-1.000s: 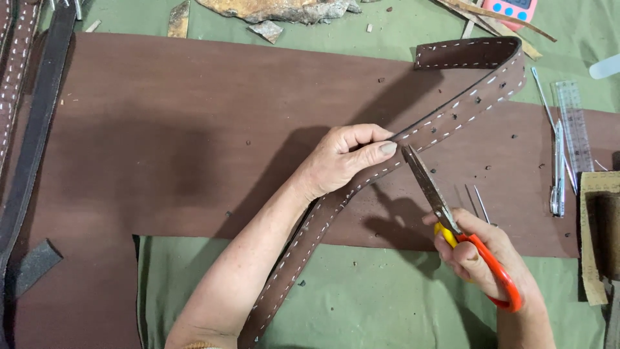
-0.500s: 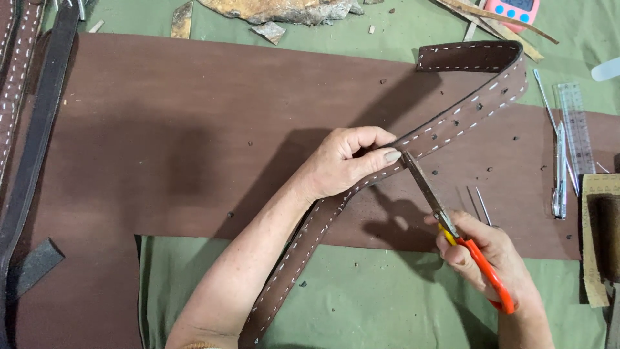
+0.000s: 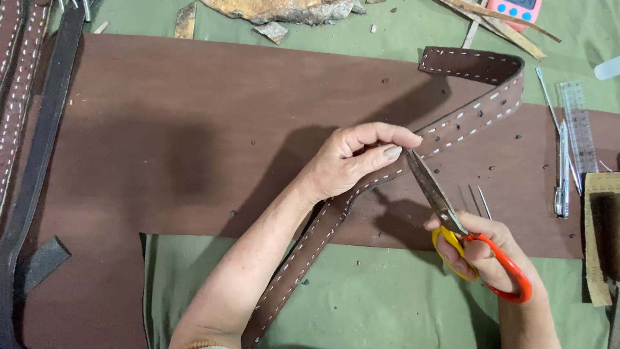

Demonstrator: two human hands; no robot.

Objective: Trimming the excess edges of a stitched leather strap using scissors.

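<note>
A long brown leather strap [image 3: 471, 116] with white stitching runs diagonally from the bottom centre to the upper right, where its end folds back. My left hand [image 3: 352, 158] pinches the strap at mid-length, thumb and forefinger closed on its edge. My right hand [image 3: 487, 249] holds scissors [image 3: 445, 207] with orange and yellow handles. Their dark blades point up-left, and the tips touch the strap right beside my left fingertips.
A large brown leather sheet [image 3: 194, 129] covers the green cloth [image 3: 387, 304]. More stitched straps [image 3: 26, 110] lie along the left edge. A clear ruler [image 3: 579, 126] and metal tools [image 3: 562, 174] lie at the right, two needles [image 3: 479, 201] near the scissors, leather scraps [image 3: 284, 10] at the top.
The scissors' tips have stayed at the strap by my left fingers. My right hand has shifted slightly. My left hand keeps its pinch in the same place.
</note>
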